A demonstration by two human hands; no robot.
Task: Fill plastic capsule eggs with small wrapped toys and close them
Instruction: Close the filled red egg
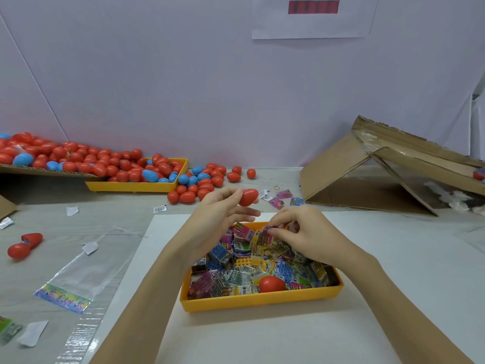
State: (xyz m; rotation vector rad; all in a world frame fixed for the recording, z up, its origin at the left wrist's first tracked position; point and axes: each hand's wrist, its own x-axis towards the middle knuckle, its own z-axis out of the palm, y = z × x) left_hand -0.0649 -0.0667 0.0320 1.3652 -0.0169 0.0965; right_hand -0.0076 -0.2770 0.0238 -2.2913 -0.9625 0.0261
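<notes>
My left hand (217, 219) pinches a red capsule egg (248, 197) between thumb and fingertips, above the far edge of a yellow tray (259, 300). The tray holds several small wrapped toys (236, 258) and a red egg half (271, 284) near its front wall. My right hand (301, 232) hovers over the tray's far side and pinches a small wrapped toy (267, 231) in its fingertips. The egg and the toy are apart.
A second yellow tray (136, 186) at the back left overflows with red and blue eggs (126, 166) that spill across the table. An opened red egg (25, 244) lies at left. A tilted cardboard box (380, 166) stands at right. Plastic bags and loose wrappers lie at left.
</notes>
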